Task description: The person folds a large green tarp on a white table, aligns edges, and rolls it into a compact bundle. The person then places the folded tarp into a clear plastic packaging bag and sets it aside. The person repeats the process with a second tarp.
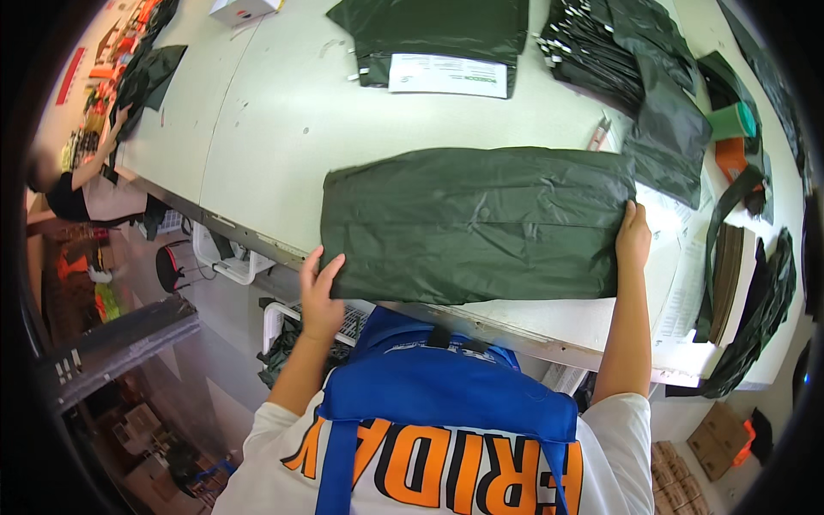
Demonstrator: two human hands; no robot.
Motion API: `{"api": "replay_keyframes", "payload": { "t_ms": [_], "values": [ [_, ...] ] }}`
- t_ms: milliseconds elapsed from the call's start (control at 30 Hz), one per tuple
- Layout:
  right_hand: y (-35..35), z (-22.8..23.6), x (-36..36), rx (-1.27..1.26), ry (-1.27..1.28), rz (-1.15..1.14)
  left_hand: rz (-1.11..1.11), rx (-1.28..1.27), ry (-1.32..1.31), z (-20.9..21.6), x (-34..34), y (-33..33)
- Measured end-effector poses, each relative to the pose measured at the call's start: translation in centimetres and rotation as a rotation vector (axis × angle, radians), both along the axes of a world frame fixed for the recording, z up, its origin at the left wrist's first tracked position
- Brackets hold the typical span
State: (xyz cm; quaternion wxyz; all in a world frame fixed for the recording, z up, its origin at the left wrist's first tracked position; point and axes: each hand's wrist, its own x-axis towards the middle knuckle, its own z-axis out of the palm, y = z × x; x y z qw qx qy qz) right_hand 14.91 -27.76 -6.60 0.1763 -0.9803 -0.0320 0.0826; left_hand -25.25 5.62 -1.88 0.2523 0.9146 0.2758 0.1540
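Note:
A wide, folded piece of dark green, slightly shiny fabric [481, 227] lies flat in front of me, with creases across it and its near edge along the table's front edge. My left hand [321, 296] is at its near left corner, the thumb over the fabric and another finger just outside the edge. On the opposite side my right hand [633, 236] grips the right edge, its fingers partly hidden. Beyond the fabric, small thread snips [599, 133] with a pale handle lie on the white table [266, 129].
A dark green stack [438, 30] with a white printed sheet [448, 75] lies at the back. To its right are a heap of dark pieces [592, 56] and a green thread cone [732, 121]. White baskets [230, 255] stand below the table. Another person [81, 193] works at far left.

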Motion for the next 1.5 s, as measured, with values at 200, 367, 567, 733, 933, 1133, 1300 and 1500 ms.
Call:
{"api": "replay_keyframes", "payload": {
  "t_ms": [200,367,567,733,933,1133,1300,1500],
  "values": [
    [-0.1,-1.4,-2.3,0.026,-0.089,0.017,-0.372,0.070,0.345,2.4,0.4,5.2],
    [-0.8,-2.7,-1.8,0.021,-0.095,0.001,-0.049,-0.168,-0.070,-0.8,5.8,11.6],
    [-1.3,-3.4,-2.8,0.068,-0.174,0.056,-0.250,-0.257,-0.089,-5.6,10.2,17.6],
    [-2.0,-4.1,-2.6,0.083,-0.175,0.061,-0.200,-0.882,-0.040,-1.8,10.6,18.3],
    [-0.6,-4.0,-2.4,0.008,-0.218,0.006,-0.200,-1.074,-0.123,-4.3,12.1,19.4],
    [-0.6,-3.5,-2.5,0.028,-0.209,0.019,0.240,-0.542,-0.182,-3.3,11.5,18.0],
    [0.3,-2.3,-3.2,-0.022,-0.170,-0.013,-0.239,0.319,0.246,-0.5,9.0,8.3],
    [-0.1,-2.8,-3.2,0.031,-0.229,0.017,0.193,-0.388,-0.246,-6.8,7.6,13.3]
  ]
}}
